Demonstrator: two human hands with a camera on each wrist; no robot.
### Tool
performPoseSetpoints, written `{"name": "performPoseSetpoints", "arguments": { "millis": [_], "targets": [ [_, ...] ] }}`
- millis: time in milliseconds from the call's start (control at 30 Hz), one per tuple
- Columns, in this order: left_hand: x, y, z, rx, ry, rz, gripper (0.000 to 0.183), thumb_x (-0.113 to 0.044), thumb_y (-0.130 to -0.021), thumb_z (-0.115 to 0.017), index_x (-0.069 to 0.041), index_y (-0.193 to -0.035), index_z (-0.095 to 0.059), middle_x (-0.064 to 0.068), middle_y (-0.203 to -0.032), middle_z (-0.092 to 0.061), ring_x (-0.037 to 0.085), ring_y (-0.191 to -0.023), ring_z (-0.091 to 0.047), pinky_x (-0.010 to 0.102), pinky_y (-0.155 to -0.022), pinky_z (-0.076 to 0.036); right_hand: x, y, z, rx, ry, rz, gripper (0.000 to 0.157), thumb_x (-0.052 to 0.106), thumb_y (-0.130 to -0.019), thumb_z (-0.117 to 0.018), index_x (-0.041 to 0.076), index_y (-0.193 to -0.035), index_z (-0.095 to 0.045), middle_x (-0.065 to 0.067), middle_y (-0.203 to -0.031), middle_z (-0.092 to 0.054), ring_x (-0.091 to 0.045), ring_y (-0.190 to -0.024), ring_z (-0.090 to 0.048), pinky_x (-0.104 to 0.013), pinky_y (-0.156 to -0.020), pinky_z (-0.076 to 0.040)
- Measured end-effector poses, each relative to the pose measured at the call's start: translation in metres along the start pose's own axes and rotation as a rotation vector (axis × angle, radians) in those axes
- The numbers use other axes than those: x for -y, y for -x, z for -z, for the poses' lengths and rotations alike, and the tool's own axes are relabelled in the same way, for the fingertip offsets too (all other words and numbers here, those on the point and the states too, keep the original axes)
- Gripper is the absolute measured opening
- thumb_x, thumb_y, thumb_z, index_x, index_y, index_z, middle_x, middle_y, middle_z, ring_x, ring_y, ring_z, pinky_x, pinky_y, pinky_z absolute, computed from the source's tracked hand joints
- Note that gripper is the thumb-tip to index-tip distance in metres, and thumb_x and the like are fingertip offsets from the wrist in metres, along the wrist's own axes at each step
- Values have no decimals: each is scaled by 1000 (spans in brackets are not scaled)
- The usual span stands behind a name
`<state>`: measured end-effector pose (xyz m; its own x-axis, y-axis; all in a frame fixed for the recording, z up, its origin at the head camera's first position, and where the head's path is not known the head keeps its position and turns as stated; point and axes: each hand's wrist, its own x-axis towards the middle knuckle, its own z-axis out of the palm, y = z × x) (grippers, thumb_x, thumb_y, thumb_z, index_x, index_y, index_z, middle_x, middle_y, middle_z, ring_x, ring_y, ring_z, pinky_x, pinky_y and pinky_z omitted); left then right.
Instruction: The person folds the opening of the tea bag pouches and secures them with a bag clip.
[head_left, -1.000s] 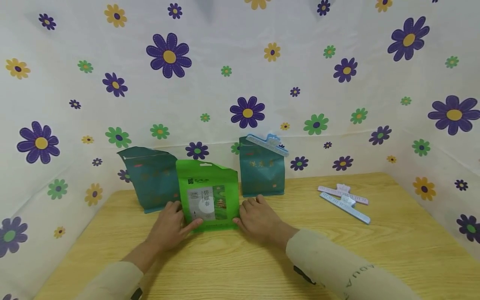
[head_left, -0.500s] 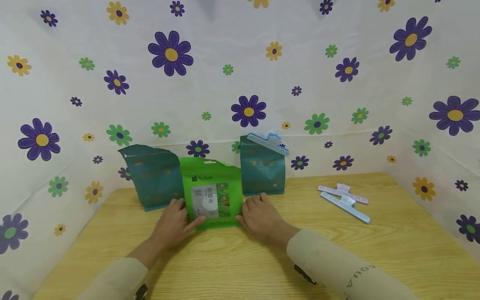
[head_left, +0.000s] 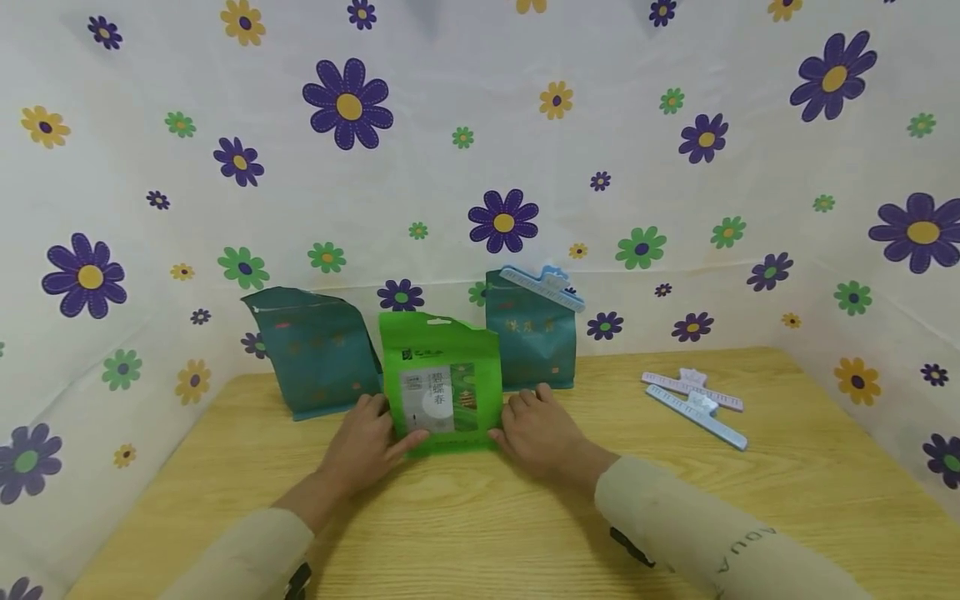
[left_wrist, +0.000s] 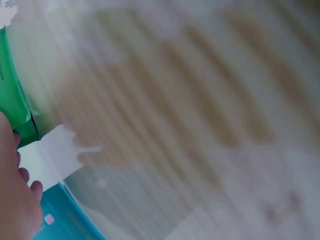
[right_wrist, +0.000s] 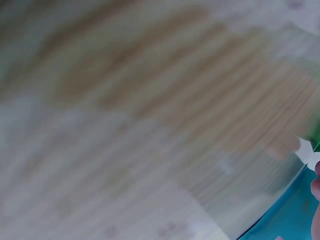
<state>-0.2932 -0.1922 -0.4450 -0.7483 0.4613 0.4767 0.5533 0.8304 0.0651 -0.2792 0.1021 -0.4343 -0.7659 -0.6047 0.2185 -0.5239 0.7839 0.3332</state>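
Observation:
A bright green tea pouch (head_left: 453, 379) with Chinese lettering stands upright on the wooden table in the head view. My left hand (head_left: 366, 443) grips its lower left side, thumb across the front. At the lower right side my right hand (head_left: 542, 433) holds it, thumb at the front edge. Behind to the left stands a teal pouch (head_left: 318, 350) with an uneven top. A second teal pouch (head_left: 531, 342), behind to the right, has a blue bag clip (head_left: 543, 286) slanted across its top. The left wrist view catches the green pouch's edge beside my fingers; only fingertips show in the right wrist view.
On the right of the table (head_left: 480, 525) lie a pink bag clip (head_left: 675, 383) and another blue bag clip (head_left: 693, 414), partly overlapping. A white cloth (head_left: 420, 75) with printed flowers surrounds the table at the back and sides.
Both hands have slid the green pouch a little to the right along the table. Its right edge now overlaps the clipped teal pouch in the head view. The view has shifted slightly.

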Motion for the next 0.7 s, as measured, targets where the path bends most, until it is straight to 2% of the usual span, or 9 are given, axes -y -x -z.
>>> {"name": "performPoseSetpoints", "arguments": {
  "millis": [200,500,700],
  "targets": [
    [-8,-6,-3,22,6,5,52,-48,-90,-70,3,-101,-73,8,-90,-55,20,-79,-40,35,-74,-38,-8,7,-1,-6,-6,-3,46,46,-108,-33,10,-105,-61,-6,-105,-64,-22,-97,-56,-38,-85,-34],
    [-23,-14,-7,75,60,58,54,-50,-93,-66,0,-114,-71,11,-102,-57,24,-94,-47,41,-84,-42,-19,17,-1,16,-37,-15,47,46,-108,-32,9,-107,-62,-7,-106,-65,-23,-101,-58,-39,-86,-33],
    [-28,-18,-11,72,71,62,52,-50,-93,-66,-3,-115,-71,10,-103,-58,23,-93,-47,40,-83,-42,-24,21,-1,11,-25,-16,46,46,-108,-33,10,-104,-61,-7,-105,-65,-23,-101,-58,-38,-85,-33]
  ]
}}
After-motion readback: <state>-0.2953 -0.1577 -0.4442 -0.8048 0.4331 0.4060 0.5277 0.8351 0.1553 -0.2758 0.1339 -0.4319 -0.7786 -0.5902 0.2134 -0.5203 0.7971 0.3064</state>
